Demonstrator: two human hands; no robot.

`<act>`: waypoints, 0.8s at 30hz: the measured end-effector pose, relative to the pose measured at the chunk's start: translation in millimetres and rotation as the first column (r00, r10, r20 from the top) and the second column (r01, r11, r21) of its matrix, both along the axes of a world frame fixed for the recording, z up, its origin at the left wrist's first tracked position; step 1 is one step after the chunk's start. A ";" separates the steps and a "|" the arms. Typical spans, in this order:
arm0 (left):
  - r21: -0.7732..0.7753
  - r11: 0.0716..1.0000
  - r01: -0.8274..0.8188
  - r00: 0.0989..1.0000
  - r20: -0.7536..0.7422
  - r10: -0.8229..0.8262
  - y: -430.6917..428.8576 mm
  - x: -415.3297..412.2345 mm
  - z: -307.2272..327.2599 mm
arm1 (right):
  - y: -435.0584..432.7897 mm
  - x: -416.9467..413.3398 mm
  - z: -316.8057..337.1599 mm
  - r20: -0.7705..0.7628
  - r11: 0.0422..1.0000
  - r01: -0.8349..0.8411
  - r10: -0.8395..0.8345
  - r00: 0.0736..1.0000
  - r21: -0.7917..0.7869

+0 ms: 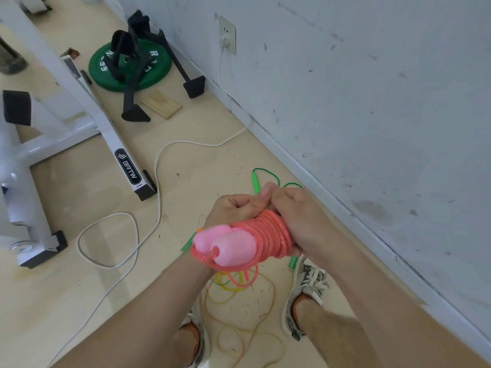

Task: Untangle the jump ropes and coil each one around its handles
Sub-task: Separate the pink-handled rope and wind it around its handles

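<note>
Head view: your left hand (235,207) is curled round the far end of the 2 pale pink plastic handles (228,244). Your right hand (301,221) wraps over the coral-pink plastic jump rope (269,235) wound tightly on them, thumbs meeting above. A slack loop hangs below your left wrist; ease your right grip and the turns may spring loose, I judge. Beyond your knuckles lies a thin green jump rope (256,181); beneath your wrists, a yellow-orange cord (239,328) could snag that slack. Your fingers hide the rope's end, so I cannot tell whether it is tucked.
</note>
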State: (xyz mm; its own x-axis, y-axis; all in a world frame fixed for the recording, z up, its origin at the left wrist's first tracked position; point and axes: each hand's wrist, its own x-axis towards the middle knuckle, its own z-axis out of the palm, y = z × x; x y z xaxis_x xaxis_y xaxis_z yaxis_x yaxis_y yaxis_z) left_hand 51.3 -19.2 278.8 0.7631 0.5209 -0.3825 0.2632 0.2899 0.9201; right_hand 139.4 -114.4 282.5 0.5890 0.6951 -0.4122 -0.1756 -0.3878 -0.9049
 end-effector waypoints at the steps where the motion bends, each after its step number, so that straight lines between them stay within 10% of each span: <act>1: -0.035 0.999 0.001 0.999 -0.032 -0.002 -2.7 -0.7 0.9 | 1.5 -1.6 -1.1 -0.034 1.000 0.025 -0.024 0.999 0.016; 3: -0.033 0.999 -0.021 0.992 -0.127 0.016 -9.7 -2.9 -2.1 | 4.8 -3.6 -2.8 -0.092 0.992 0.120 -0.115 0.989 0.047; 7: 0.440 0.896 0.053 0.997 -0.076 -0.022 -21.0 -4.7 -15.9 | 8.2 3.5 -5.0 -0.160 0.904 0.426 -0.416 0.895 0.034; 13: 0.857 0.184 0.481 0.869 -0.437 -0.232 -12.9 -18.0 -5.6 | 4.1 22.0 -14.9 0.163 0.792 0.609 -0.608 0.777 0.046; 19: 0.924 -0.102 0.369 0.901 -0.382 -0.204 -7.6 -16.9 -1.6 | -6.6 27.1 -14.4 0.722 0.911 0.411 -0.261 0.641 -0.036; 24: 0.943 -0.073 0.324 0.928 -0.332 -0.168 7.0 -17.2 2.6 | -7.4 26.4 -19.3 0.832 0.920 0.279 0.081 0.548 -0.274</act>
State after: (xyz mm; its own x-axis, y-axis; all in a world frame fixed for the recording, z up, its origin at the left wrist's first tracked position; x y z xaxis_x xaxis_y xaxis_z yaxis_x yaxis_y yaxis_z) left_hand 34.1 -12.2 281.4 0.9471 0.2096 0.2431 0.1699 -0.9700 0.1741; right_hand 165.9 -121.8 263.2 0.8419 0.5300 0.1010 0.5087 -0.7173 -0.4761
